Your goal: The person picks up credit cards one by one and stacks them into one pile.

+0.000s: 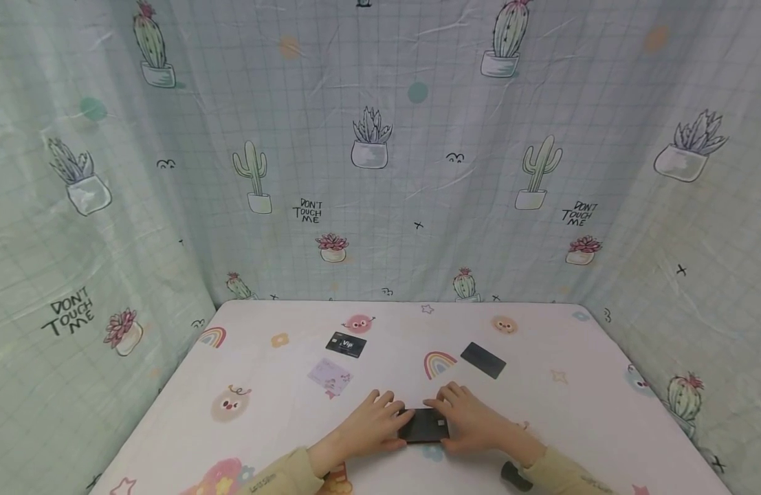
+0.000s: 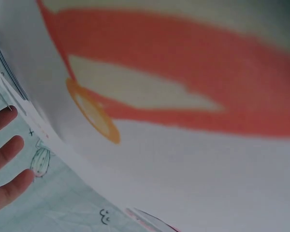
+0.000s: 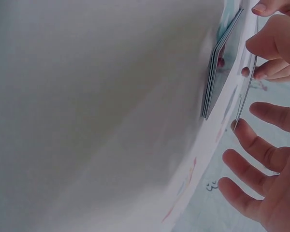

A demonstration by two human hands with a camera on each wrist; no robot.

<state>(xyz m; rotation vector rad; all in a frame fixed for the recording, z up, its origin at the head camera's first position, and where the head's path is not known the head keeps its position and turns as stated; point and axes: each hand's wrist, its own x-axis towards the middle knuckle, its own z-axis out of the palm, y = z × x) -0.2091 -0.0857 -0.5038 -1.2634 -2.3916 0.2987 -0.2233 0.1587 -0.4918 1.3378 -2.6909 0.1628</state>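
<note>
In the head view, a black card [image 1: 427,421] with a small light chip is held near the front middle of the table. My left hand [image 1: 380,421] grips its left end, and my right hand [image 1: 467,418] grips the other end between thumb and fingertip. In the right wrist view the held card [image 3: 248,92] is seen edge-on as a thin line, apart from a stack of cards [image 3: 212,79] lying on the table. Several right fingers [image 3: 244,166] spread away from the card. The left wrist view shows fingertips [image 2: 9,154] at its left edge.
Beyond my hands lie a black "Vip" card [image 1: 346,344], a lilac card [image 1: 331,375] and a plain dark card [image 1: 483,360] on the patterned white tabletop [image 1: 386,371]. A small black object [image 1: 516,476] is by my right wrist. Cactus-print cloth [image 1: 380,185] hangs around the table.
</note>
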